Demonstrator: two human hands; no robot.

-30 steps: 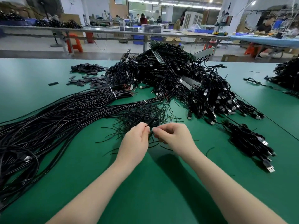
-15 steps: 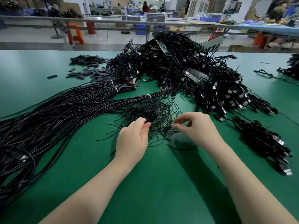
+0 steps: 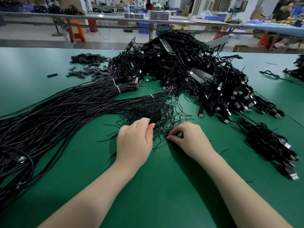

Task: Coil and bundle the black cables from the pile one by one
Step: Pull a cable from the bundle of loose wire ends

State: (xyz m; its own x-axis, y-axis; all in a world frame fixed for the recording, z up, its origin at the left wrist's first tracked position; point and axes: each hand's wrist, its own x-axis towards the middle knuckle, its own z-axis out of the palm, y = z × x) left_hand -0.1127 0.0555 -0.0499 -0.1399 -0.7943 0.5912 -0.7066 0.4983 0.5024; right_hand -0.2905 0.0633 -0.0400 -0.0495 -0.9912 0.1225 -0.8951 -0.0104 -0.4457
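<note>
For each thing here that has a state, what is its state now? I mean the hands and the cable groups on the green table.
Left hand: pinches a clump of thin black wires.
Right hand: fingers curled, pinching thin wires on the table.
Thin wires: loose, tangled heap.
Long cables: lying straight, tied with white bands.
USB cable pile: heaped, tangled.
Coiled bundles: lying on the table at the right, apart from the hands.

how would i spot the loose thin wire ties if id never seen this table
Start at the green table and find the big tangled cable pile at its far middle. Come toward the two hands: the thin wire ties lie as a wispy scatter just beyond them. Unlike the thick long cables to their left, they are short, hair-thin, plugless strands.
</note>
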